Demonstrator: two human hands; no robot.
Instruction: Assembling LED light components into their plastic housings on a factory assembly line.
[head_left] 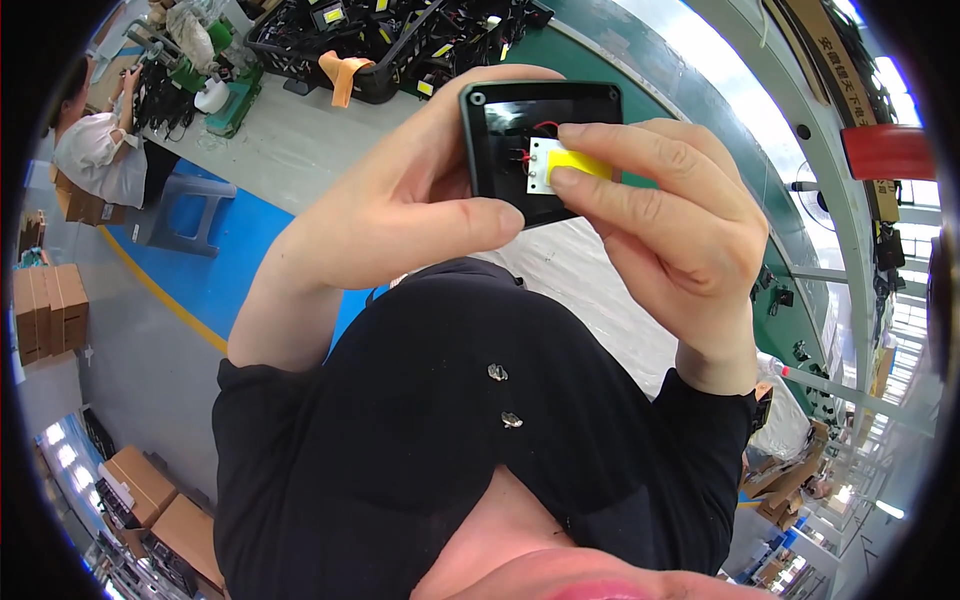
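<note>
My left hand [430, 190] is closed round a shallow black plastic housing [500, 186], its thumb along the near edge and its fingers hidden behind. The open side of the housing faces me, and a screw hole shows in its upper left corner. Between thumb and forefinger, my right hand [680, 190] pinches a small white LED board [540, 168] with a yellow light patch. The board lies over the opening of the housing, slightly tilted. Red and dark wires run from the board's left edge into the housing.
A black crate [345, 50] full of black lamp parts stands on the bench [290, 115], an orange cloth [344, 74] over its rim. At the far left a person [95, 150] sits near a grey stool [190, 212]. Cardboard boxes [50, 312] are stacked on the left floor.
</note>
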